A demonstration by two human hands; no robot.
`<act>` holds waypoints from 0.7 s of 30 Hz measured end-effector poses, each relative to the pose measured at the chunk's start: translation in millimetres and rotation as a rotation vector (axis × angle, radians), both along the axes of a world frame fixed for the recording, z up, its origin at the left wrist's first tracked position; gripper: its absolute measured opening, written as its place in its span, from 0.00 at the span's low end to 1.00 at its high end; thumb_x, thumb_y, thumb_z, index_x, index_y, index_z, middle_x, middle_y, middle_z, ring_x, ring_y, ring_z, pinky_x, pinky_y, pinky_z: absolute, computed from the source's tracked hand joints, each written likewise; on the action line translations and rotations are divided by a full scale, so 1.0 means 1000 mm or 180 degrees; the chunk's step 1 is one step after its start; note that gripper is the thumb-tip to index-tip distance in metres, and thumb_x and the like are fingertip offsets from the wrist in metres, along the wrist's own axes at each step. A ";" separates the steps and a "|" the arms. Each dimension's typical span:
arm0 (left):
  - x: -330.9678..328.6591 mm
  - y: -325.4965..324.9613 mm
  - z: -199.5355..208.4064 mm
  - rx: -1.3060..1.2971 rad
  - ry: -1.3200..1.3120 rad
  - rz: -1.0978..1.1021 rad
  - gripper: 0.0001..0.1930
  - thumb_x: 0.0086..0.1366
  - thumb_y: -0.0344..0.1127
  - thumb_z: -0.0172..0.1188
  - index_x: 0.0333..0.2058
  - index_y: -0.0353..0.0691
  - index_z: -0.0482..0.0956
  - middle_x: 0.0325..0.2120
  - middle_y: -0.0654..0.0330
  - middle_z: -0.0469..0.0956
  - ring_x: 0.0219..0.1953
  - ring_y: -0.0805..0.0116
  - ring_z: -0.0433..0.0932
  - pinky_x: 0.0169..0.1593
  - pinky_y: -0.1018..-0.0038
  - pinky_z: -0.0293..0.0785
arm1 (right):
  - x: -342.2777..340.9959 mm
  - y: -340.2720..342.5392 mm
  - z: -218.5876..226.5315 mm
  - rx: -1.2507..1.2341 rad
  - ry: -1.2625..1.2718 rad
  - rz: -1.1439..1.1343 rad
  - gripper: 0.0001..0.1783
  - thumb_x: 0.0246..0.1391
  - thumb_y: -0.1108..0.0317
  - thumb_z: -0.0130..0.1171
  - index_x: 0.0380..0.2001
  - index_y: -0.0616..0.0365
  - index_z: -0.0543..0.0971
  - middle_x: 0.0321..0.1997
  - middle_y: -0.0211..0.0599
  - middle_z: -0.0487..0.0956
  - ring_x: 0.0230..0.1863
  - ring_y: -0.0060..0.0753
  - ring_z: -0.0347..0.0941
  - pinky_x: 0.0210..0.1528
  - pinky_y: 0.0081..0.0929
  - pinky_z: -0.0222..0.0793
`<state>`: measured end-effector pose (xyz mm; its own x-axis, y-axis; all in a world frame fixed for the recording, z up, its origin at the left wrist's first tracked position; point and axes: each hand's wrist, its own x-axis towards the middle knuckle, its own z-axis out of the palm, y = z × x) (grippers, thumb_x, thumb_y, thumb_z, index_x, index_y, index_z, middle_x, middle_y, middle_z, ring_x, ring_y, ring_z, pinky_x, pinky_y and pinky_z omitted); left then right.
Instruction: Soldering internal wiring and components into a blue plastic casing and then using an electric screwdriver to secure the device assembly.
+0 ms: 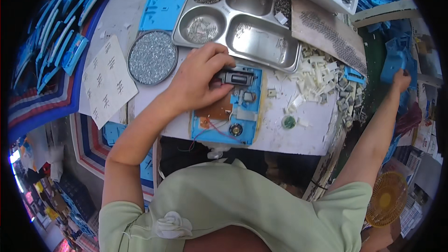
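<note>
My left hand (203,75) is closed around a dark grey rectangular plastic part (238,79), thumb on its near side and fingers over its far side. The part sits at the upper end of a blue plastic housing (212,135) lying on the table. Inside this housing are a brown circuit board (218,110), thin red and blue wires and a round black piece (235,129). Far off to the right, my right hand (401,80) grips a blue plastic shell (394,61) beside other blue pieces. Its fingertips are partly hidden by the shell.
A steel compartment tray (224,13) with small screws stands behind the housing. A round dish of metal bits (153,57) is on the left. White plastic pieces (315,77) lie heaped on the right, by a board of screws (326,32). Blue shells (60,37) are stacked far left.
</note>
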<state>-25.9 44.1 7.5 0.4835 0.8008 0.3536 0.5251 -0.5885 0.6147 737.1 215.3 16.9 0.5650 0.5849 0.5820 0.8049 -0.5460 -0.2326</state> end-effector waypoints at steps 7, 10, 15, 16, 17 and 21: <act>-0.010 -0.003 -0.003 -0.0083 -0.0077 -0.0265 0.20 0.51 0.34 0.71 0.43 0.42 0.77 0.44 0.59 0.75 0.46 0.55 0.77 0.50 0.61 0.71 | -0.195 -0.129 0.076 0.1807 0.2637 0.1713 0.26 0.60 0.74 0.60 0.62 0.65 0.71 0.56 0.48 0.78 0.53 0.40 0.78 0.51 0.34 0.77; -0.016 -0.005 0.002 0.0012 -0.0289 -0.0211 0.20 0.52 0.32 0.71 0.45 0.40 0.78 0.43 0.55 0.75 0.43 0.51 0.77 0.47 0.61 0.74 | -0.297 -0.217 0.088 0.2114 0.2958 0.1780 0.26 0.62 0.72 0.58 0.63 0.64 0.69 0.59 0.49 0.76 0.57 0.44 0.76 0.55 0.40 0.77; -0.008 -0.037 0.048 -0.1524 -0.1504 -0.0218 0.24 0.58 0.31 0.69 0.53 0.35 0.77 0.51 0.54 0.75 0.44 0.69 0.77 0.45 0.74 0.75 | -0.442 -0.264 0.063 0.2151 0.4747 0.2697 0.28 0.63 0.72 0.54 0.66 0.63 0.66 0.63 0.52 0.74 0.61 0.45 0.74 0.66 0.44 0.70; 0.005 -0.043 0.051 -0.1976 -0.1974 -0.0254 0.24 0.62 0.33 0.67 0.56 0.33 0.75 0.51 0.55 0.76 0.44 0.73 0.78 0.46 0.76 0.76 | -0.474 -0.258 0.063 0.2015 0.5059 0.2842 0.29 0.62 0.73 0.55 0.66 0.64 0.66 0.63 0.52 0.74 0.61 0.44 0.75 0.66 0.43 0.70; 0.018 -0.047 0.055 -0.2421 -0.2457 -0.0272 0.25 0.66 0.35 0.64 0.59 0.31 0.73 0.51 0.55 0.78 0.44 0.76 0.78 0.46 0.79 0.77 | -0.501 -0.252 0.064 0.1715 0.5057 0.3063 0.29 0.62 0.73 0.57 0.66 0.64 0.66 0.61 0.51 0.76 0.59 0.40 0.75 0.62 0.38 0.73; 0.004 -0.018 0.067 -0.2191 -0.2978 -0.0009 0.19 0.72 0.42 0.62 0.52 0.32 0.77 0.38 0.59 0.85 0.39 0.73 0.85 0.41 0.77 0.83 | -0.532 -0.214 0.061 0.0291 0.3793 0.3617 0.31 0.62 0.75 0.61 0.66 0.66 0.65 0.42 0.40 0.82 0.40 0.22 0.76 0.40 0.20 0.74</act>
<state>-21.4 26.5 74.3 0.2655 0.9620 0.0638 -0.3042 0.0208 0.9524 205.1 1.6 78.2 0.0244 0.9763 0.2149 0.1141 0.2108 -0.9708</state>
